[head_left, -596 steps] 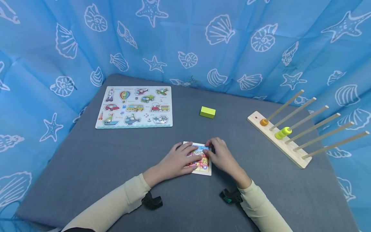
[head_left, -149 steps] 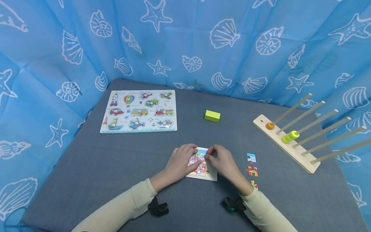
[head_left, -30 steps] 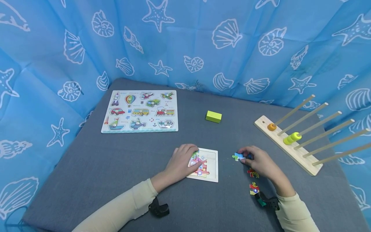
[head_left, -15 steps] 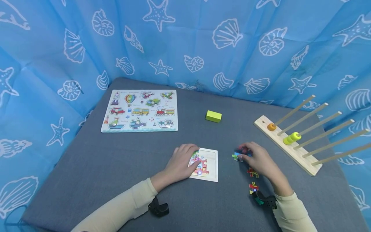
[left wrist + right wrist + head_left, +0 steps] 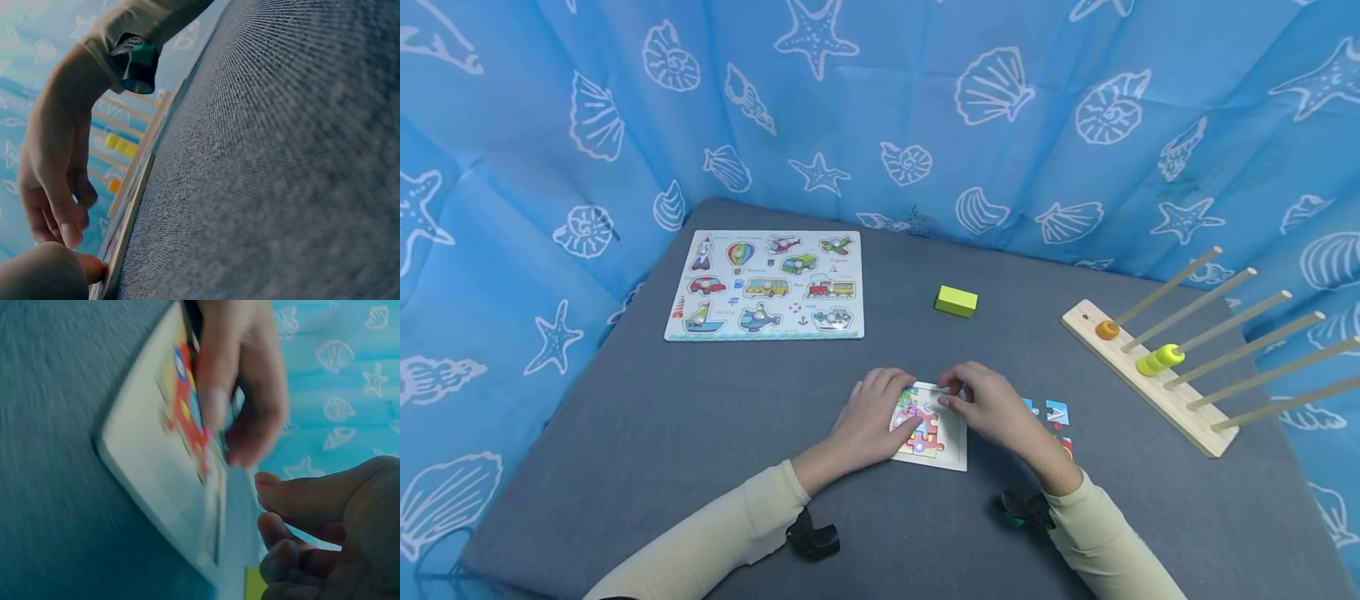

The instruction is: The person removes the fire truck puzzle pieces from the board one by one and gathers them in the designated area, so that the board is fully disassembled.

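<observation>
One puzzle (image 5: 934,433) lies on the worktop (image 5: 737,417) between five and six o'clock in the head view; the left hand (image 5: 865,417) grips its nine-o'clock side. It looks light, stiff, best held by the rim (image 5: 962,437). The right forearm (image 5: 1054,462) partly hides loose pieces (image 5: 1057,412) at its three o'clock. Left wrist: puzzle nearly edge-on. Right wrist: blurred; the right hand's (image 5: 369,519) grip is slack, nothing visible in it.

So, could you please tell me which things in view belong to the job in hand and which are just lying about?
Part of the job, it seems:
puzzle board, partly filled, with the left hand on it
loose puzzle pieces to its right

Just lying about:
vehicle board
yellow-green block
peg rack and its beads
</observation>
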Available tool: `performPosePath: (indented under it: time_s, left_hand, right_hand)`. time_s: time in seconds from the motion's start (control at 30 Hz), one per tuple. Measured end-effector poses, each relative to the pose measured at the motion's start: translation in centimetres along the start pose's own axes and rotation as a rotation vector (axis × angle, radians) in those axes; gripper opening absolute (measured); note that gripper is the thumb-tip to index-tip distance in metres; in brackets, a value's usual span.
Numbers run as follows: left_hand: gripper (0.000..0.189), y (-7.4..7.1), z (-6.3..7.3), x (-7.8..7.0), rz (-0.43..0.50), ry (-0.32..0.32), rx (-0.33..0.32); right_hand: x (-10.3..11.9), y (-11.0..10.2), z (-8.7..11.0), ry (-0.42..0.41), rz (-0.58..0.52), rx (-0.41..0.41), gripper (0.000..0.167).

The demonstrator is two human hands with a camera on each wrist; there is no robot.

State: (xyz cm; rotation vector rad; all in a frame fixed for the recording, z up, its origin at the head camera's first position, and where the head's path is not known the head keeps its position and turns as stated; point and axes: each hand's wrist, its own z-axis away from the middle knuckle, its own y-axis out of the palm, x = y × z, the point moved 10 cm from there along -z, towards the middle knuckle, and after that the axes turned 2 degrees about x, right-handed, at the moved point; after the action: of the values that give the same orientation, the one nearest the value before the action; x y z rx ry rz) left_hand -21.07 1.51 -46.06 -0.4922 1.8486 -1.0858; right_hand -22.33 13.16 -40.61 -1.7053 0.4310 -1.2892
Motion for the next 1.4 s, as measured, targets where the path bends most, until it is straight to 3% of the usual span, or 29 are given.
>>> performPosePath:
  time_s: [0.2,0.37,0.6,0.8,1.0,1.4]
  left_hand:
    - [0.049,-0.1,0.0,-0.1,0.001,-0.007,0.001]
    - [0.049,-0.2,0.0,0.0,0.005,-0.014,0.007]
    - [0.048,0.0,0.0,-0.3,-0.002,0.003,0.024]
    - [0.054,0.2,0.4,-0.5,-0.041,0.068,0.109]
    - [0.062,0.6,0.8,-0.4,-0.063,0.073,0.162]
    - [0.063,0.2,0.8,-0.3,-0.074,0.071,0.133]
  right_hand:
    - [0.1,2.6,-0.2,0.031,0.002,0.116,0.016]
    - [0.0,3.2,0.0,0.065,0.014,0.147,0.02]
    - [-0.2,3.2,0.4,0.147,0.058,0.117,0.024]
    - [0.0,3.1,0.6,0.205,0.059,0.092,0.015]
    - [-0.1,3.2,0.9,0.225,0.044,0.073,0.014]
    - [-0.5,3.5,0.8,0.258,-0.042,0.084,0.016]
